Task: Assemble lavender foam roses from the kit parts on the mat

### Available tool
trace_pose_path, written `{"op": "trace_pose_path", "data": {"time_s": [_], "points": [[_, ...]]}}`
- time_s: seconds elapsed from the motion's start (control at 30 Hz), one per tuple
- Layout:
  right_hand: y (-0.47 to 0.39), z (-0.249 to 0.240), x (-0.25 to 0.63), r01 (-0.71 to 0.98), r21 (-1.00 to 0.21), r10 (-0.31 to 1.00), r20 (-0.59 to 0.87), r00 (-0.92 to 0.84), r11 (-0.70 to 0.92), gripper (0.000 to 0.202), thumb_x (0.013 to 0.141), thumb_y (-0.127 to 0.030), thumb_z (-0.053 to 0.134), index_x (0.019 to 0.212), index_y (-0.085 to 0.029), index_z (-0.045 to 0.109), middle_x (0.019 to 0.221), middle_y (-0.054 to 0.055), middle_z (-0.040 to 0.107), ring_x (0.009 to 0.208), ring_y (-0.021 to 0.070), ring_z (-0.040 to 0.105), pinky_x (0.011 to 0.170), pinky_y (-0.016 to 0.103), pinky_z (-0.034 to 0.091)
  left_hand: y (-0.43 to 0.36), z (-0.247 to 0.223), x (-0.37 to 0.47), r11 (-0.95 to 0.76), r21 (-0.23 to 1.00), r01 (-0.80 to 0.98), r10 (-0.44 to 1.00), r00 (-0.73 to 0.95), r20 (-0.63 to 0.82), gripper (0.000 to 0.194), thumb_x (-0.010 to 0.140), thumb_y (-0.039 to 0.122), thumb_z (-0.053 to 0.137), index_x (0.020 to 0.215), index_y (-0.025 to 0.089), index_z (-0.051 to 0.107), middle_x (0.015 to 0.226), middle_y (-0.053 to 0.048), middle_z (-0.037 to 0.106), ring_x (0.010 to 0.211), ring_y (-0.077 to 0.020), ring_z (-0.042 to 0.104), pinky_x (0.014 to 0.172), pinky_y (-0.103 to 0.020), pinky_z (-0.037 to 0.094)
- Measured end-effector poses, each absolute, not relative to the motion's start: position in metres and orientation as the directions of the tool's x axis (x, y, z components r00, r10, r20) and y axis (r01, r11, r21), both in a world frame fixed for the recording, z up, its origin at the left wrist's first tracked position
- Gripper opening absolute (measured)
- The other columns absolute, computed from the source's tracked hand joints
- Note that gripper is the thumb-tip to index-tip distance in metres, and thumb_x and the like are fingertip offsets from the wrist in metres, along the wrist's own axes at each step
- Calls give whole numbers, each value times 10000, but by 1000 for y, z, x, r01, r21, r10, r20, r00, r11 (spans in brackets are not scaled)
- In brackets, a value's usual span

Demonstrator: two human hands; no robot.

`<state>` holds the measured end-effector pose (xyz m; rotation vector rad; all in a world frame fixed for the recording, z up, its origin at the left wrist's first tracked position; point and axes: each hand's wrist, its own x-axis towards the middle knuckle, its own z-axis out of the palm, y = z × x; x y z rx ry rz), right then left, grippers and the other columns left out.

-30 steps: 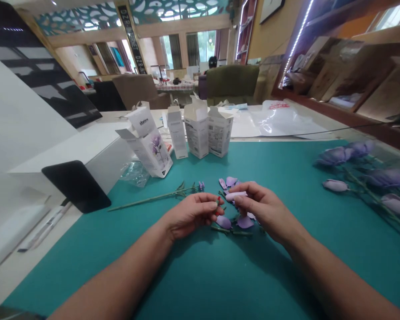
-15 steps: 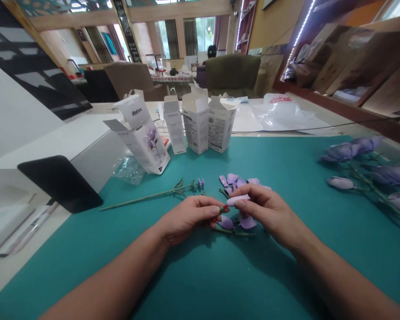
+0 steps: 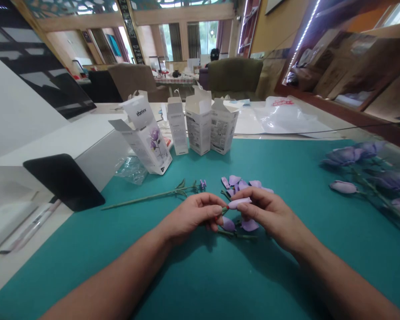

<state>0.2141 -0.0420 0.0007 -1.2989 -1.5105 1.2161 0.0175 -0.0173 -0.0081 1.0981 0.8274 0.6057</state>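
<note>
Between thumb and fingers, my left hand pinches a small green stem piece with a bit of red at its end. My right hand grips a pale purple petal, its narrow end meeting the stem piece's tip; whether they are joined I cannot tell. Just beyond my fingers lies a pile of loose lilac petals. Below the hands are more petals and a short green stem. To the left, a long green stem with leaves and a small purple tip lies on the mat.
A teal mat covers the table. Several open white boxes stand at the back, with crumpled clear plastic beside them. A black tablet-like panel leans at left. Assembled purple flowers lie at right.
The view has shifted slightly. Both hands keep the same grips, and the petal and stem piece remain end to end, with less red showing between them.
</note>
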Motion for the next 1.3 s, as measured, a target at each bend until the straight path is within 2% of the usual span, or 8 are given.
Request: {"op": "trace_pose_path", "data": {"time_s": [0.13, 0.33, 0.5, 0.83, 1.03, 1.1, 1.17, 1.3], "points": [[-42, -1, 213, 248, -969, 985, -30, -169, 13, 298, 732, -498, 655, 827, -218, 688, 680, 9, 592, 561, 130, 491, 485, 259, 392, -18, -10, 17, 410, 908, -85, 760, 582, -289, 305, 696, 355, 747, 863, 150, 595, 618, -4, 642, 496, -84, 562, 508, -193, 397], [-41, -3, 212, 241, -970, 988, -65, -143, -28, 310, 721, -504, 663, 802, -205, 671, 619, -7, 557, 536, 123, 475, 477, 255, 381, -19, -7, 18, 511, 845, -159, 749, 564, -346, 301, 752, 406, 704, 844, 124, 650, 670, -28, 650, 546, -78, 573, 556, -196, 434], [-42, -2, 211, 221, -975, 986, -72, -150, -37, 316, 720, -495, 665, 824, -197, 669, 615, -10, 554, 549, 123, 472, 494, 256, 378, -20, -5, 19, 436, 891, -122, 784, 537, -311, 315, 630, 309, 799, 838, 119, 658, 696, -31, 674, 557, -91, 589, 604, -230, 466], [-45, -5, 207, 244, -969, 992, -7, -123, 24, 261, 727, -434, 673, 855, -207, 690, 705, 9, 624, 587, 126, 496, 518, 251, 393, -22, -6, 21, 264, 963, 64, 832, 490, -260, 174, 765, 240, 650, 886, 115, 662, 647, -13, 642, 532, -96, 570, 572, -237, 447], [-44, -3, 212, 244, -969, 996, 33, -78, 51, 274, 727, -447, 675, 850, -202, 692, 704, 11, 626, 564, 121, 496, 480, 243, 391, -24, 2, 21, 203, 971, 127, 863, 445, -239, 135, 776, 209, 606, 857, 115, 659, 637, 8, 620, 533, -86, 550, 562, -226, 440], [-42, -3, 216, 196, -981, 999, -2, -45, 7, 295, 733, -464, 679, 861, -199, 675, 685, 7, 618, 572, 123, 520, 490, 239, 413, -23, 2, 21, 209, 969, 130, 870, 428, -245, 122, 779, 189, 593, 856, 113, 651, 643, 10, 626, 533, -81, 553, 565, -222, 443], [-40, -4, 219, 76, -996, 998, -54, -36, -51, 311, 741, -478, 678, 873, -198, 645, 700, 10, 632, 600, 129, 565, 529, 244, 457, -22, 1, 21, 233, 967, 99, 866, 432, -253, 116, 776, 182, 598, 860, 114, 640, 653, 3, 642, 538, -82, 567, 574, -223, 452], [-38, -4, 218, -176, -964, 978, -183, -98, -198, 297, 722, -437, 706, 870, -199, 609, 864, 53, 693, 678, 144, 634, 606, 268, 516, -18, -4, 20, 302, 953, 1, 854, 444, -271, 139, 746, 180, 642, 869, 118, 623, 665, -19, 665, 544, -98, 600, 580, -233, 465]]}}
